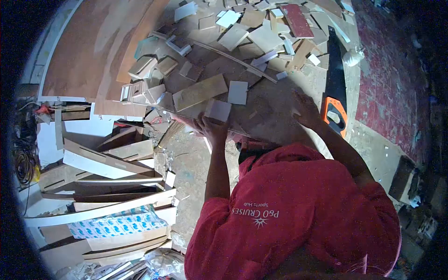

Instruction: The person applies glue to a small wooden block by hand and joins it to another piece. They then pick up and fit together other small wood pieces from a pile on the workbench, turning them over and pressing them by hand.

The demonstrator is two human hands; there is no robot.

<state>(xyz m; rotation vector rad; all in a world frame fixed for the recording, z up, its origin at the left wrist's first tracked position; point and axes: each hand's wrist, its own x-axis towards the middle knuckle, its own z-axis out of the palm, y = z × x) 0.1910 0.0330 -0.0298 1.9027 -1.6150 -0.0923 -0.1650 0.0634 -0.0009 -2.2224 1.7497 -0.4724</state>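
My left hand [213, 128] is at the near edge of the work surface, its fingers closed on a small wooden block [218, 111] with a pale top. Just beyond that block lie a longer wooden board piece [200, 92] and a white square piece [238, 93]. On the right, my right hand [307, 111] rests over the work surface [270, 109] with fingers apart and nothing visible in it. Close to its right side is a hand saw [334, 88] with a black blade and an orange handle.
Many wood offcuts [261, 37] are heaped at the far side, with a thin strip [233, 59] across them. Large brown sheets [93, 46] stand at left. Below them, curved boards [107, 205] are stacked on the floor. A dark red panel [385, 79] lies at right.
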